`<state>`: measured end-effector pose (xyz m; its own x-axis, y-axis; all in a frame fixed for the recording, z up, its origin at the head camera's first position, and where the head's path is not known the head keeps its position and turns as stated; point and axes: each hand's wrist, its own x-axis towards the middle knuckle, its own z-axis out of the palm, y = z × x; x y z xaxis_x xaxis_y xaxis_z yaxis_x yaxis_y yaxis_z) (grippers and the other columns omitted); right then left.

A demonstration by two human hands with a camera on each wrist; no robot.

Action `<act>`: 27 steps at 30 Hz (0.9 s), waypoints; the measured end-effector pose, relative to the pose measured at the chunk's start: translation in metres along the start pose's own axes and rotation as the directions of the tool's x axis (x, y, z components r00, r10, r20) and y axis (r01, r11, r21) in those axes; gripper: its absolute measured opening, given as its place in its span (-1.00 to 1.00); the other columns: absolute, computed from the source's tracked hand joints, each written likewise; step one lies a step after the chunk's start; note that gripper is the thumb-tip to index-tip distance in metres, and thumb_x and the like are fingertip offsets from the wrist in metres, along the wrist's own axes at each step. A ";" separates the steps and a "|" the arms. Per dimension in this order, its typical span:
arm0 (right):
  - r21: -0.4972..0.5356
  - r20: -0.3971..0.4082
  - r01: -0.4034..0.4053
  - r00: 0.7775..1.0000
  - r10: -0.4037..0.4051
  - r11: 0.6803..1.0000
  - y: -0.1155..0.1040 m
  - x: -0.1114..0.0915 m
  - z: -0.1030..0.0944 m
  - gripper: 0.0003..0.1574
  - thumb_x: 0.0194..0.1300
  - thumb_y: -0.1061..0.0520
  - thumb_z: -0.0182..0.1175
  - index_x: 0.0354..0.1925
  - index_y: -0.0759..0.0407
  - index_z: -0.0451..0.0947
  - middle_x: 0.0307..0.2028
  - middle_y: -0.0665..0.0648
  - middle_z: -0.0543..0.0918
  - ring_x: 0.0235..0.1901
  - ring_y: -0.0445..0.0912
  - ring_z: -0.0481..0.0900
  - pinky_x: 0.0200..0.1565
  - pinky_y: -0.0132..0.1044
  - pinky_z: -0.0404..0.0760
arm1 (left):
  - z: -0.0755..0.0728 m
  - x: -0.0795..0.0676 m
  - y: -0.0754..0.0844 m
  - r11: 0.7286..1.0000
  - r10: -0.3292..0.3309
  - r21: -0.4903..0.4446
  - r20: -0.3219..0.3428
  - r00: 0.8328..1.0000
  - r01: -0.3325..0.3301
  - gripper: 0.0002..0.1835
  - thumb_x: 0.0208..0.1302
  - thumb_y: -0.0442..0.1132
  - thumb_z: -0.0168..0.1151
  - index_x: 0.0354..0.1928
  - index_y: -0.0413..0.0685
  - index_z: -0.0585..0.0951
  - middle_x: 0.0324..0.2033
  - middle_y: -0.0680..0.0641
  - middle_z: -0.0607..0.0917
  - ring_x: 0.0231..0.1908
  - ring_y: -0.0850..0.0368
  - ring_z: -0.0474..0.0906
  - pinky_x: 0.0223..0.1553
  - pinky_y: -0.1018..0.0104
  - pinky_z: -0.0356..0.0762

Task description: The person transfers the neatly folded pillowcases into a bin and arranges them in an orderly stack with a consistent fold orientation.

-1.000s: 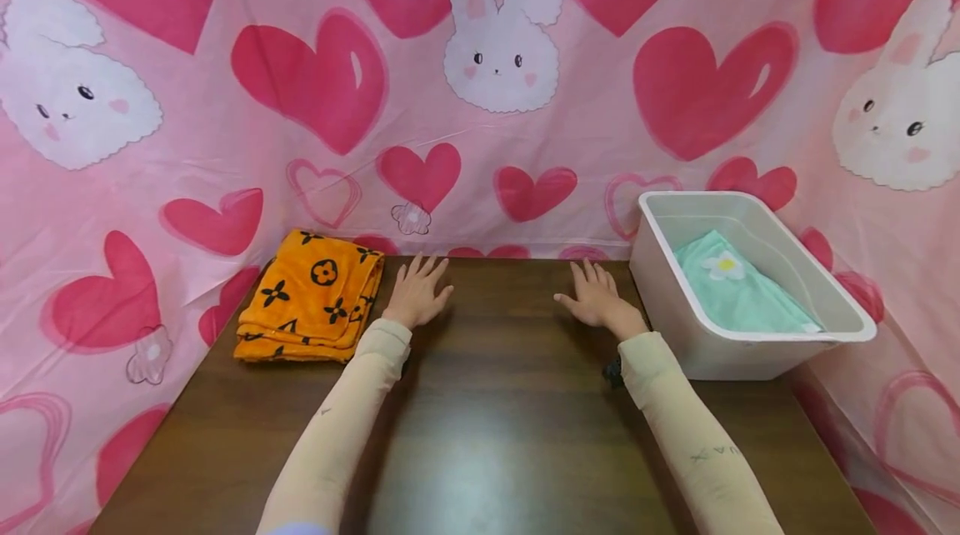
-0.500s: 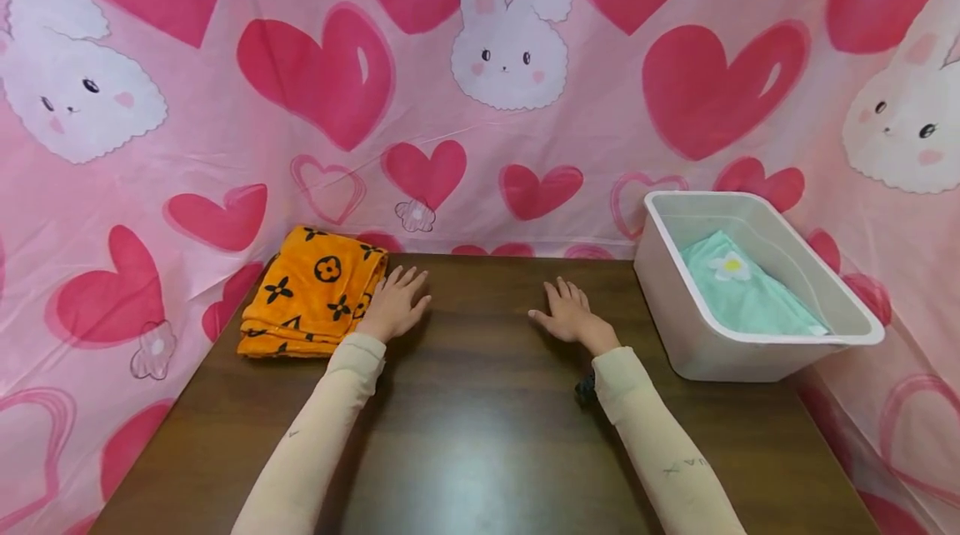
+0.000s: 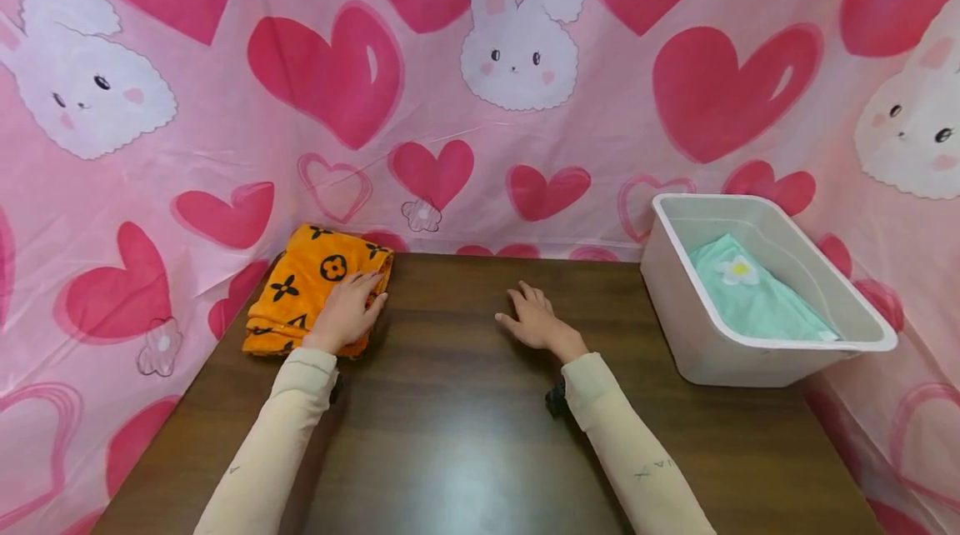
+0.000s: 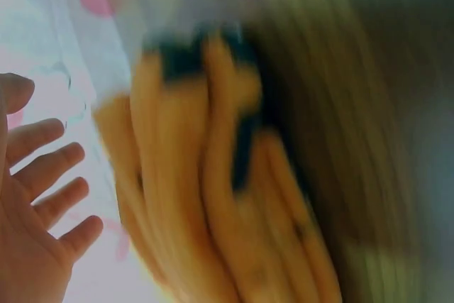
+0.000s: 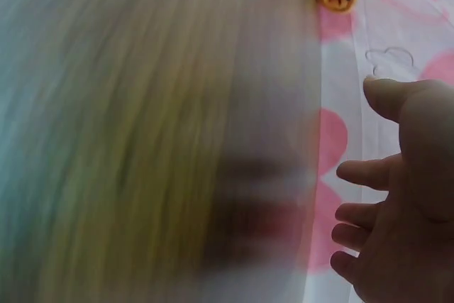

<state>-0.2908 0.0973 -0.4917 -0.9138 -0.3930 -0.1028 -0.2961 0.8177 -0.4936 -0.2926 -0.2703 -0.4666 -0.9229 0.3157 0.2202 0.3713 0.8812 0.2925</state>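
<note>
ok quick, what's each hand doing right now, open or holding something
Left hand: open, fingers straight, resting on the folded orange towel.
Right hand: open, holding nothing, over the bare table.

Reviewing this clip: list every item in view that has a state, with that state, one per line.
Orange folded towel with black pattern: folded, lying flat at the table's far left corner.
Mint-green cloth with a white flower: lying inside the tub.
White plastic tub: upright, on the table's right side.
Left hand: fingers straight, resting on the orange towel.
Right hand: fingers relaxed, on the dark wooden table, holding nothing.
</note>
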 end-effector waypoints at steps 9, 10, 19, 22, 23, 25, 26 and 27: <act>0.021 -0.005 0.066 0.998 -0.066 0.998 -0.028 0.018 0.016 -0.11 0.55 -0.25 -0.03 0.54 0.29 0.11 0.57 0.40 -0.01 0.54 0.30 -0.05 0.47 0.27 -0.02 | -0.028 -0.028 -0.041 0.996 -0.031 0.085 -0.092 0.995 0.039 -0.53 0.50 -0.17 0.13 0.30 -0.33 0.51 0.21 -0.38 0.58 0.27 -0.37 0.36 0.32 -0.34 0.18; 0.020 -0.005 0.077 0.997 -0.077 0.997 -0.032 0.020 0.018 -0.11 0.55 -0.25 -0.02 0.54 0.29 0.11 0.56 0.40 -0.01 0.54 0.30 -0.05 0.47 0.27 0.00 | -0.029 -0.031 -0.046 0.995 -0.034 0.091 -0.104 0.994 0.043 -0.54 0.49 -0.18 0.13 0.28 -0.34 0.52 0.20 -0.38 0.59 0.25 -0.38 0.37 0.31 -0.34 0.20; -0.018 0.035 0.136 0.990 -0.135 0.991 -0.070 0.048 0.032 -0.13 0.55 -0.28 -0.04 0.52 0.26 0.17 0.47 0.32 0.22 0.44 0.21 0.14 0.42 0.18 0.15 | -0.037 -0.038 -0.087 0.995 0.026 0.100 -0.323 0.946 0.007 -0.71 0.38 -0.32 0.18 0.02 -0.40 0.64 0.00 -0.39 0.64 0.05 -0.40 0.45 0.07 -0.32 0.34; -0.034 0.049 0.153 0.987 -0.151 0.988 -0.085 0.061 0.037 -0.12 0.55 -0.31 -0.08 0.52 0.24 0.18 0.45 0.29 0.27 0.40 0.17 0.19 0.39 0.16 0.19 | -0.039 -0.038 -0.099 0.994 0.044 0.105 -0.366 0.930 -0.006 -0.76 0.34 -0.35 0.18 -0.06 -0.39 0.65 -0.07 -0.38 0.65 -0.02 -0.39 0.46 0.02 -0.31 0.37; -0.036 0.053 0.161 0.986 -0.159 0.986 -0.090 0.065 0.040 -0.12 0.55 -0.32 -0.09 0.52 0.24 0.19 0.44 0.28 0.28 0.39 0.16 0.20 0.39 0.15 0.20 | -0.040 -0.038 -0.103 0.994 0.045 0.108 -0.375 0.926 -0.005 -0.77 0.34 -0.35 0.18 -0.08 -0.39 0.65 -0.08 -0.38 0.66 -0.04 -0.40 0.47 0.01 -0.31 0.38; -0.036 0.061 0.175 0.983 -0.172 0.984 -0.099 0.074 0.044 -0.12 0.55 -0.33 -0.11 0.51 0.23 0.20 0.42 0.27 0.31 0.36 0.15 0.22 0.36 0.13 0.22 | -0.040 -0.037 -0.111 0.994 0.036 0.107 -0.397 0.917 0.008 -0.77 0.33 -0.36 0.17 -0.10 -0.40 0.66 -0.11 -0.39 0.66 -0.07 -0.41 0.48 -0.01 -0.32 0.40; -0.036 0.067 0.180 0.982 -0.177 0.983 -0.104 0.077 0.046 -0.12 0.55 -0.34 -0.12 0.51 0.23 0.20 0.41 0.26 0.31 0.36 0.14 0.22 0.36 0.12 0.23 | -0.040 -0.037 -0.116 0.995 0.024 0.102 -0.404 0.914 0.019 -0.77 0.33 -0.35 0.16 -0.10 -0.40 0.66 -0.11 -0.39 0.66 -0.07 -0.41 0.48 0.00 -0.32 0.40; -0.036 0.071 0.184 0.981 -0.181 0.982 -0.109 0.080 0.048 -0.12 0.55 -0.34 -0.13 0.51 0.23 0.21 0.40 0.26 0.33 0.35 0.13 0.23 0.36 0.11 0.23 | -0.040 -0.037 -0.119 0.995 0.013 0.098 -0.410 0.912 0.030 -0.76 0.33 -0.35 0.16 -0.10 -0.41 0.65 -0.11 -0.40 0.66 -0.07 -0.42 0.48 -0.01 -0.32 0.40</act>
<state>-0.3184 -0.0435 -0.4878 -0.8229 -0.5635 -0.0732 -0.4690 0.7462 -0.4726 -0.2985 -0.4011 -0.4722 -0.7952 0.1555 0.5861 0.3320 0.9205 0.2062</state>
